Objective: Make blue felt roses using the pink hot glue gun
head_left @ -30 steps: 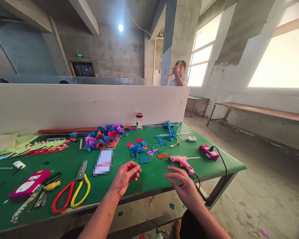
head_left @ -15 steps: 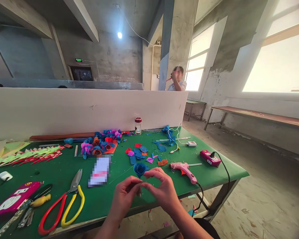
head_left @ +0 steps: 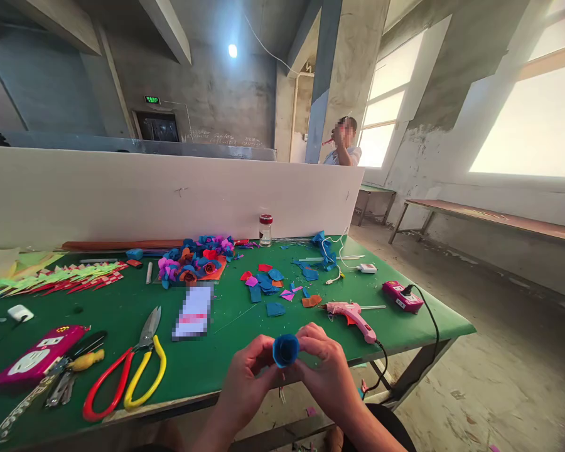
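Note:
A blue paper flower (head_left: 285, 350) is held between both hands just past the table's front edge, its round opening facing me. My left hand (head_left: 250, 383) has its thumb and fingers closed on the flower's left side and base. On the other side, the fingers of my right hand (head_left: 324, 364) pinch its right edge. Whatever stem lies below is mostly hidden by the fingers. Beyond the hands lie loose blue petals (head_left: 266, 284) and a single blue piece (head_left: 275, 309). A pink glue gun (head_left: 351, 314) rests to the right of them.
Red-and-yellow-handled scissors (head_left: 144, 361), keys (head_left: 62, 388) and a magenta power strip (head_left: 42, 356) lie at left. Finished paper flowers (head_left: 193, 260) are heaped behind a blurred phone (head_left: 194, 312). A lidded jar (head_left: 265, 230) stands by the white partition (head_left: 216, 194). Another person (head_left: 343, 141) is beyond it.
Both hands have drawn the flower closer to me and slightly right, tilting its opening toward me. My right fingers have moved up onto its side. The view has shifted slightly.

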`<move>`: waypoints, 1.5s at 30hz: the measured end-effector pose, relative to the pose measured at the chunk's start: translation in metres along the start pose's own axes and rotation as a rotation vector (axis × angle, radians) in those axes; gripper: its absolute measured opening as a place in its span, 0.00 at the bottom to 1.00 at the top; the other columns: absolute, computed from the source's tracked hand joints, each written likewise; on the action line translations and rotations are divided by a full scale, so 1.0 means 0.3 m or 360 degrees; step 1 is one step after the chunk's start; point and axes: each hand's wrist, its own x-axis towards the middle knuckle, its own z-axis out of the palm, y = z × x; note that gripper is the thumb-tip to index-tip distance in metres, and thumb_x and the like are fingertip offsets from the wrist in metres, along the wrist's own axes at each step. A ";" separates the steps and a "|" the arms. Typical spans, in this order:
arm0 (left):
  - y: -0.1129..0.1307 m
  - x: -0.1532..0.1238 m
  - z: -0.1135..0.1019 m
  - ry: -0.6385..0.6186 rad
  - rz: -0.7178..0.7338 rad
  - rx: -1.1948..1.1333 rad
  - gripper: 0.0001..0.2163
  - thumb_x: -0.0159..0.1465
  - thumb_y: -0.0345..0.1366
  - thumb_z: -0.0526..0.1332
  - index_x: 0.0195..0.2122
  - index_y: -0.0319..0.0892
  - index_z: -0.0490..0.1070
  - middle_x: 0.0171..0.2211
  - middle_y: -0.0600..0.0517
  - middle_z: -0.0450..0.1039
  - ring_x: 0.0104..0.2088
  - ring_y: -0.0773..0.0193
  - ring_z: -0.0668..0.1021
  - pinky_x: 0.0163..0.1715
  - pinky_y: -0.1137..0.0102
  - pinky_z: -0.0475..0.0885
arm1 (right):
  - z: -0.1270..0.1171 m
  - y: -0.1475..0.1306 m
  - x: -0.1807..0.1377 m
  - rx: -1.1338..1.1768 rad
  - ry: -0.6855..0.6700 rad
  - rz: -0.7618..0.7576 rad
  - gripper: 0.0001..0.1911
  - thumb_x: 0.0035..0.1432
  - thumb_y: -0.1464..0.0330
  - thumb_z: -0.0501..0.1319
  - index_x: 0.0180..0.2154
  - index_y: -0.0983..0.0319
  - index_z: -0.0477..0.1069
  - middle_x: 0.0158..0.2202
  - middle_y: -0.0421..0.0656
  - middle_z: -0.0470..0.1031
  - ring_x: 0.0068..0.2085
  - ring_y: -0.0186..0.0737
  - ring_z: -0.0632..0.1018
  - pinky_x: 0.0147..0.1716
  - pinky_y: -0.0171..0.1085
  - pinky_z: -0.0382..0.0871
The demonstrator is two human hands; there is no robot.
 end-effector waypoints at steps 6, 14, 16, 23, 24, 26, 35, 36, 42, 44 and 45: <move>-0.009 -0.022 0.040 -0.0113 -0.0168 -0.0099 0.08 0.52 0.40 0.70 0.29 0.45 0.74 0.22 0.54 0.74 0.24 0.63 0.74 0.27 0.70 0.70 | -0.061 0.019 -0.067 0.0179 -0.0219 0.0152 0.04 0.51 0.63 0.68 0.30 0.55 0.78 0.29 0.40 0.74 0.34 0.40 0.75 0.35 0.37 0.69; -0.013 0.007 -0.088 0.0141 -0.0140 -0.0050 0.09 0.54 0.44 0.68 0.28 0.44 0.78 0.27 0.49 0.78 0.26 0.62 0.75 0.29 0.68 0.70 | -0.093 0.249 0.145 -0.0154 0.0034 0.0373 0.14 0.57 0.59 0.59 0.29 0.61 0.74 0.29 0.42 0.77 0.32 0.41 0.75 0.36 0.37 0.67; -0.005 0.018 -0.124 0.0237 -0.0014 -0.0080 0.07 0.56 0.41 0.67 0.26 0.44 0.74 0.27 0.51 0.77 0.32 0.61 0.76 0.37 0.68 0.70 | -0.050 0.307 0.202 -0.0258 -0.0089 0.0374 0.14 0.58 0.59 0.58 0.28 0.62 0.75 0.27 0.41 0.77 0.30 0.39 0.75 0.33 0.35 0.66; 0.010 0.056 -0.192 0.0447 0.0220 -0.0558 0.07 0.60 0.40 0.64 0.34 0.46 0.68 0.21 0.58 0.68 0.19 0.71 0.68 0.22 0.73 0.66 | 0.109 0.420 0.382 -0.0505 -0.0128 0.0440 0.10 0.56 0.63 0.59 0.29 0.61 0.76 0.26 0.40 0.77 0.28 0.36 0.73 0.28 0.32 0.61; 0.008 0.058 -0.195 0.0500 0.0227 -0.0575 0.07 0.60 0.40 0.64 0.34 0.45 0.67 0.21 0.58 0.68 0.18 0.72 0.65 0.19 0.76 0.62 | 0.121 0.429 0.410 -0.0546 -0.0120 0.0450 0.10 0.56 0.64 0.59 0.28 0.61 0.76 0.26 0.40 0.77 0.28 0.37 0.73 0.28 0.32 0.60; 0.000 0.061 -0.199 0.0607 0.0238 -0.0565 0.08 0.59 0.40 0.65 0.34 0.45 0.67 0.19 0.59 0.65 0.18 0.73 0.62 0.17 0.78 0.57 | 0.136 0.446 0.467 -0.0624 -0.0117 0.0457 0.09 0.56 0.67 0.59 0.29 0.61 0.76 0.27 0.41 0.78 0.29 0.37 0.74 0.28 0.32 0.60; -0.038 0.066 -0.220 0.0798 0.0078 -0.0485 0.14 0.51 0.42 0.71 0.31 0.41 0.70 0.27 0.55 0.68 0.23 0.73 0.63 0.18 0.79 0.56 | 0.160 0.468 0.566 -0.0859 -0.0386 0.0307 0.07 0.53 0.72 0.61 0.34 0.58 0.77 0.32 0.39 0.79 0.34 0.37 0.76 0.30 0.31 0.62; -0.037 0.065 -0.221 0.0810 0.0072 -0.0480 0.15 0.50 0.42 0.72 0.31 0.41 0.70 0.27 0.54 0.69 0.24 0.73 0.63 0.18 0.79 0.56 | 0.165 0.469 0.556 -0.0875 -0.0438 0.0276 0.07 0.52 0.72 0.62 0.34 0.58 0.77 0.33 0.39 0.79 0.34 0.37 0.76 0.30 0.31 0.62; -0.032 0.057 -0.205 0.0767 0.0049 -0.0431 0.14 0.49 0.41 0.72 0.30 0.39 0.72 0.27 0.53 0.69 0.23 0.73 0.62 0.18 0.78 0.56 | 0.207 0.471 0.519 -0.0922 -0.0586 0.0116 0.15 0.50 0.66 0.69 0.42 0.55 0.75 0.40 0.40 0.76 0.39 0.38 0.75 0.34 0.32 0.63; -0.033 0.057 -0.199 0.0752 0.0040 -0.0435 0.14 0.50 0.42 0.71 0.30 0.39 0.72 0.26 0.54 0.68 0.23 0.73 0.61 0.18 0.78 0.55 | 0.225 0.467 0.526 -0.0923 -0.0583 0.0107 0.15 0.50 0.65 0.69 0.42 0.55 0.74 0.39 0.41 0.76 0.40 0.39 0.75 0.34 0.32 0.63; -0.034 0.058 -0.197 0.0745 0.0034 -0.0439 0.14 0.50 0.42 0.71 0.30 0.39 0.72 0.26 0.54 0.67 0.23 0.73 0.61 0.18 0.78 0.55 | 0.233 0.465 0.532 -0.0918 -0.0579 0.0109 0.16 0.50 0.65 0.69 0.42 0.55 0.74 0.38 0.41 0.76 0.39 0.39 0.75 0.34 0.32 0.63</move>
